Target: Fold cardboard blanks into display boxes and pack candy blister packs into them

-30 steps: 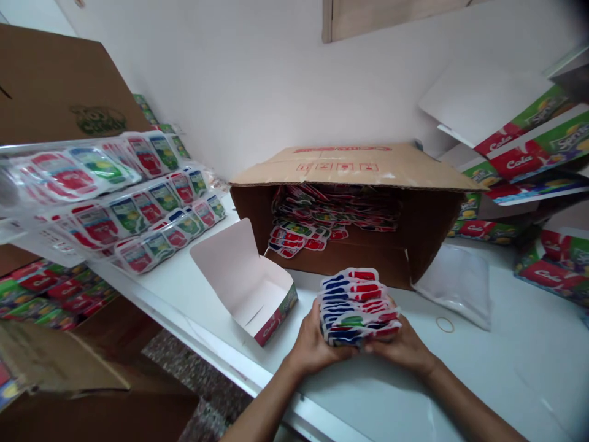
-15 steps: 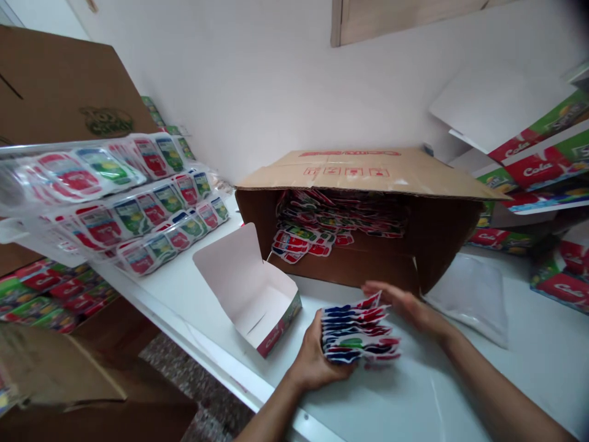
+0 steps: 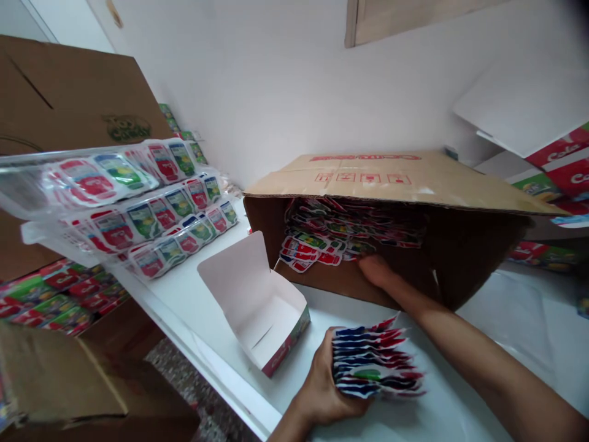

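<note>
A stack of small flat packets (image 3: pixel 375 359) in blue, red and green is gripped by my left hand (image 3: pixel 329 383) above the white table, its fingers wrapped round the left side. My right hand (image 3: pixel 375 270) reaches inside the large cardboard box (image 3: pixel 359 294), beside the loose packets (image 3: pixel 304 248) near its front left; its fingertips are blurred and partly hidden. More packets are piled deeper in the box. Left of my left hand sits an open small carton (image 3: pixel 280 313), white inside, with its lid raised.
Plastic trays (image 3: pixel 151 215) filled with packets stand at the left of the table (image 3: pixel 248 383). Below them are a brown box (image 3: pixel 59 368) and printed cartons (image 3: pixel 59 294). More printed cartons (image 3: pixel 565 166) and a clear plastic bag (image 3: pixel 515 319) lie at the right.
My right hand has moved from beside the stack into the large box. The left hand still holds the stack, now slightly lower in view. The whole view has shifted a little.
</note>
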The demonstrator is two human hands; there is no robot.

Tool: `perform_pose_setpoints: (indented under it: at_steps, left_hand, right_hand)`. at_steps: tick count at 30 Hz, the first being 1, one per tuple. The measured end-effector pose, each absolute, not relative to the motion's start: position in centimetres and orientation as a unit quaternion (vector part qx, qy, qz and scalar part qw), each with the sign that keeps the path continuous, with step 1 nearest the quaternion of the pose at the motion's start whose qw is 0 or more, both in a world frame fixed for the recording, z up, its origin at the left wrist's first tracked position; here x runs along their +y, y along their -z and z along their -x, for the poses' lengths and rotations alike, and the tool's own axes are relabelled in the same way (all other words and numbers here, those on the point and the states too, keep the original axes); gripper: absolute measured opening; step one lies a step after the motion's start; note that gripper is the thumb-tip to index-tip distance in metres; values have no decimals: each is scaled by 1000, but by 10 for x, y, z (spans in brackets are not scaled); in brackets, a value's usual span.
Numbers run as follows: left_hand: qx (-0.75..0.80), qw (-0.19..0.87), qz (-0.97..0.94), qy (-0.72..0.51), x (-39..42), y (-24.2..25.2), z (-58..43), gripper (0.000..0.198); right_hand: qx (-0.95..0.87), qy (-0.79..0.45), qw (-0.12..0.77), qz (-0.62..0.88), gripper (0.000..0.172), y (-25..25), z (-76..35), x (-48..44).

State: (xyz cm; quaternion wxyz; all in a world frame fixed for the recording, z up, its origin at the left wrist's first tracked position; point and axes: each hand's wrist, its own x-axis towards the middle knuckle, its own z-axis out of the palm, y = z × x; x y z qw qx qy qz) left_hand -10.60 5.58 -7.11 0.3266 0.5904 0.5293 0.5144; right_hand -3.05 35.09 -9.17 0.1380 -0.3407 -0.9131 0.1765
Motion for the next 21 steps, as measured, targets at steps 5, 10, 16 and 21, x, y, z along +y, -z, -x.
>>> perform_pose_setpoints:
  at_steps: [5,10,16,21]
  left_hand:
    - [514,348,-586,-521,57,72,107,73]
    - [534,290,-618,-499,59,81,110,82]
    - [524,294,-633,-488,59,87,110,90]
    - [538,319,-595,-505,55,84,103,120]
  right_hand:
    - [-905,-289,138,281,39,86,-41,298]
    - [-727,-631,171,213,42,94,-78,246]
    - [-639,-713,179,225,33,96,-74,221]
    - [-600,-723,250,232,48,92,-81,203]
